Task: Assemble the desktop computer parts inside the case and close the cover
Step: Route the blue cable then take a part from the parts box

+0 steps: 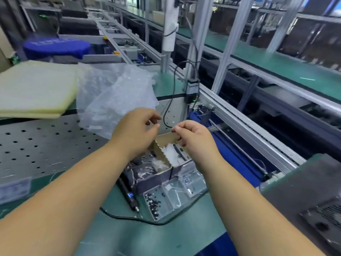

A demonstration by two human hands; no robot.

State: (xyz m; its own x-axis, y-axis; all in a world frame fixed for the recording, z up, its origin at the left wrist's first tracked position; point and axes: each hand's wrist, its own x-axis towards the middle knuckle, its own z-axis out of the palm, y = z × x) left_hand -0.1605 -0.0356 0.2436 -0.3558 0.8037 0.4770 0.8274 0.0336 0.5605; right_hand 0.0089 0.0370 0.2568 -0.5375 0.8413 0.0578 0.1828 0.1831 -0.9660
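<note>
A small cardboard box (167,143) sits at the centre of the frame, open at the top, with white plastic pieces and a dark strip inside; it rests on the green mat (166,235). Above it the left hand (136,130) hovers with thumb and forefinger curled toward each other; whether they pinch anything cannot be told. The right hand (193,137) has its fingers bent, pinching the box's far rim. Just below the box lies a clear compartment tray (175,198) holding small dark screws (152,202) in its left cell and lighter ones in its upper right cell. An electric screwdriver (127,193) lies beside the tray, to its left. At the lower right edge is the dark computer case (313,200) with a vent grille. A crumpled clear plastic bag (114,97) lies left of centre, and 2 yellowish foam sheets (35,89) are stacked at the upper left
</note>
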